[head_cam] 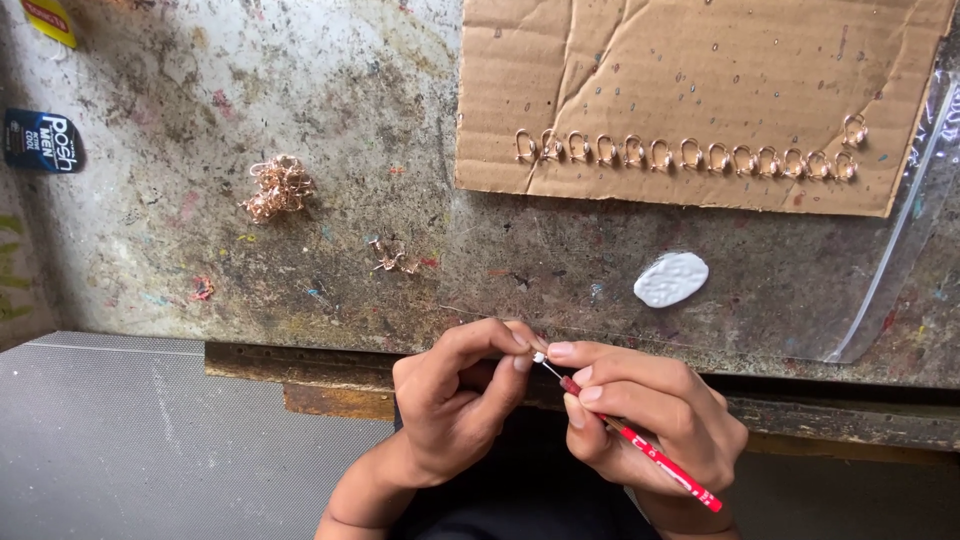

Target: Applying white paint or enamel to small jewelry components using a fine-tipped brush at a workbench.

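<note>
My left hand (455, 400) pinches a tiny piece, mostly hidden between thumb and forefinger, at the near edge of the stained workbench (300, 120). My right hand (655, 410) holds a thin red stick tool (655, 458) like a pencil. Its white-daubed tip (540, 357) touches the piece in my left fingers. A white blob of paste (671, 279) lies on the bench just beyond my hands. A row of several rose-gold rings (690, 155) stands stuck along the lower edge of a cardboard sheet (700, 60).
A heap of rose-gold rings (279, 187) lies at the left of the bench, with two or three loose ones (393, 256) nearer the middle. A clear plastic sheet (900, 250) lies at the right. A grey surface (120, 440) sits below left.
</note>
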